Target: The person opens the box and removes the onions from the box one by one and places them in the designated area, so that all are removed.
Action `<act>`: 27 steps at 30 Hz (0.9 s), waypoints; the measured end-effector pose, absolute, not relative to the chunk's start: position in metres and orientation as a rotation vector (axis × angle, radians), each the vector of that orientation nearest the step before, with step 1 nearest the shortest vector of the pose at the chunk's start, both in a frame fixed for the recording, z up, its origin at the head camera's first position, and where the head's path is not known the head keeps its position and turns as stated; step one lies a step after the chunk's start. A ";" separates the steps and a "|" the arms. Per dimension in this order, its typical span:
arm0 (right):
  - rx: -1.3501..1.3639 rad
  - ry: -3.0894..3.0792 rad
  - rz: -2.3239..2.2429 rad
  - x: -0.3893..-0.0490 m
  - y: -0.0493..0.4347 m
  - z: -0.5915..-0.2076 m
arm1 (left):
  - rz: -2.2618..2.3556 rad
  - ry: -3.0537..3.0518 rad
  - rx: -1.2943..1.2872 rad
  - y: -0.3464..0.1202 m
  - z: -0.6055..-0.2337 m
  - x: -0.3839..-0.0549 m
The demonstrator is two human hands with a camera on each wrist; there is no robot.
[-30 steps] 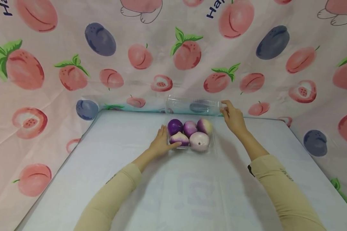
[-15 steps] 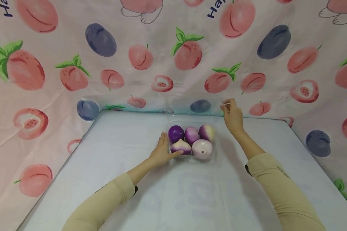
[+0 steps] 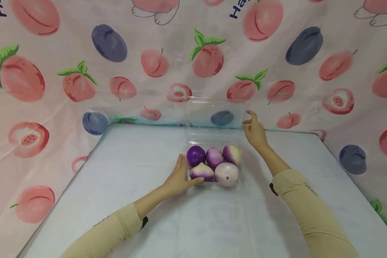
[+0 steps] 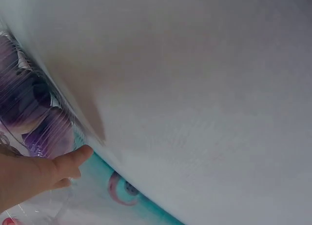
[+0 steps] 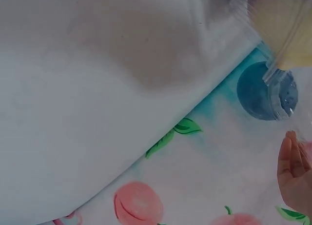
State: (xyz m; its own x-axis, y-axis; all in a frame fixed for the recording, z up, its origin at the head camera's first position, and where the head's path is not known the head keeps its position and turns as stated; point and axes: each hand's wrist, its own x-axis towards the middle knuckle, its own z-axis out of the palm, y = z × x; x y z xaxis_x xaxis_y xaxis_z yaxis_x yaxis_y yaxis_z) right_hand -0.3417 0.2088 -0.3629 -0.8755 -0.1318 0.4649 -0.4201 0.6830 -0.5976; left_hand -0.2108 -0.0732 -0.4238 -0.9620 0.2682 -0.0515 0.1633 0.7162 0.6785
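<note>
A clear plastic clamshell box [image 3: 244, 175] sits on the white table in the head view. Several round purple-and-white onions [image 3: 226, 174] fill its base, one deep purple, one with a pointed top. Its transparent lid [image 3: 200, 111] stands raised at the back. My left hand [image 3: 176, 180] rests against the near left corner, fingers straight along the side and thumb over the front rim. My right hand [image 3: 256, 134] is beside the lid's right edge, its fingers parted and slightly bent. The left wrist view shows extended left fingers [image 4: 70, 161] beside the box.
The white table [image 3: 142, 154] extends to a fruit-printed cloth [image 3: 135, 61], which rises behind it and along both sides. The raised lid stands close in front of this cloth. Shadows of the arms fall on the tabletop.
The box and its onions have slid toward me along with my left hand. The lid has swung further upright, and the fingers of my right hand have loosened from its edge.
</note>
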 end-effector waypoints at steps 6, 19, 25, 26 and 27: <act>0.410 -2.610 0.935 -0.340 0.208 -0.375 | 1.141 2.746 0.323 -0.073 -0.421 -0.206; 0.388 -2.649 0.774 -0.334 0.200 -0.397 | 0.964 2.909 0.388 -0.072 -0.422 -0.204; 0.358 -2.747 0.719 -0.335 0.196 -0.394 | 0.868 2.890 0.424 -0.077 -0.422 -0.205; 0.355 -2.765 0.712 -0.336 0.196 -0.395 | 0.868 2.886 0.427 -0.077 -0.422 -0.206; 0.347 -2.785 0.710 -0.336 0.196 -0.396 | 0.872 2.883 0.431 -0.077 -0.423 -0.206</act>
State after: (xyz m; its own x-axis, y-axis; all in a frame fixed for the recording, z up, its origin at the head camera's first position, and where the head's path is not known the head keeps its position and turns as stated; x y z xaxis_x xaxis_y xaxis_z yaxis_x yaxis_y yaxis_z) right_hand -0.3362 0.1959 -0.3956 -0.9413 -0.1672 0.2931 -0.2872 0.8531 -0.4356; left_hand -0.2062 -0.0773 -0.4228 -0.9551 0.2961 -0.0121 0.2397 0.7961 0.5557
